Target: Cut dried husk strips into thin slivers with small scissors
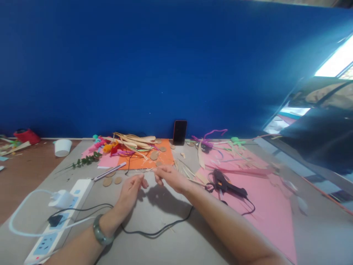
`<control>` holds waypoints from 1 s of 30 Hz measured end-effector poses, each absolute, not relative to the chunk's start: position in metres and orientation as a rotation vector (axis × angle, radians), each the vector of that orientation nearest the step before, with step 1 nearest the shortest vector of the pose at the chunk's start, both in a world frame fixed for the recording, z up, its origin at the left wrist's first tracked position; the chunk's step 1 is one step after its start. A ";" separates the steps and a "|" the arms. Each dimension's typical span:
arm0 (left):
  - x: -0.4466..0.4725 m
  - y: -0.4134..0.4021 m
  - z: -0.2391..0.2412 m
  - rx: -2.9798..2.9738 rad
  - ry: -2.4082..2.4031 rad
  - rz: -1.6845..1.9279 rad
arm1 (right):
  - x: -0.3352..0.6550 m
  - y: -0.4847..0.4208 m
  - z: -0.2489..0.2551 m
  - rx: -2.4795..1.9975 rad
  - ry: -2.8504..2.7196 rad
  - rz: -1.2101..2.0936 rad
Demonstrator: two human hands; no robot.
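Straw strips (135, 140), pale and dry-looking, lie in a loose bundle towards the back of the desk (161, 252), partly over the orange paper (169, 157), beyond our left hand (131, 189) and right hand (168, 176); one broader strip (201, 154) lies apart, farther to the right. Our two hands are near each other but not touching, each with fingers curled in toward the thumb, and we cannot tell whether a fine strand is pinched in either. We would expect the strips to weigh next to nothing, bend easily across the flat and split lengthwise if pulled hard or creased. Such fibre is probably more rough than slippery, so a light hold should do. We would take one by a free end sticking out of the bundle, thumb on one face and forefinger on the other, and draw it slowly, since the strips cross and could snag. The round wooden slices (154, 156) nearby look stiff and light, and we would lift them by the rim. We would treat the glue gun (228, 187) on the pink paper (270, 213) as possibly hot, reaching only for its handle
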State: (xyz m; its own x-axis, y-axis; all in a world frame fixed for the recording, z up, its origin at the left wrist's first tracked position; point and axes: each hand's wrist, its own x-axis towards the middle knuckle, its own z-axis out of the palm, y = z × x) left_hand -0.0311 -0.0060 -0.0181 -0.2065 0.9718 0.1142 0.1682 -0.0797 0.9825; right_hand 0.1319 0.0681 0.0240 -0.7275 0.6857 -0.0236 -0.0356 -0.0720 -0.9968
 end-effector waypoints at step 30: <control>-0.031 -0.008 -0.001 1.449 1.438 1.371 | 0.131 0.062 0.028 -0.815 -1.939 1.615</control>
